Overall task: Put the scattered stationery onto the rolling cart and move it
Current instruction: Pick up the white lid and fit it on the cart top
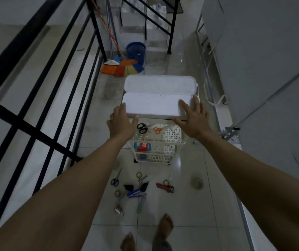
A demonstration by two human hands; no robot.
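Two flat palms, fingers spread, left hand (122,122) and right hand (192,120), press the lid (152,105) between them, probably to close or steady the cart (174,134); stationery (136,191) lies behind the wrists, uncollected.

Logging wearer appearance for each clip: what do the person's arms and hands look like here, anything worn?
Both forearms are bare to the frame edge, no sleeves in view. The left hand and right hand wear no gloves; no watch, bracelet or ring shows.
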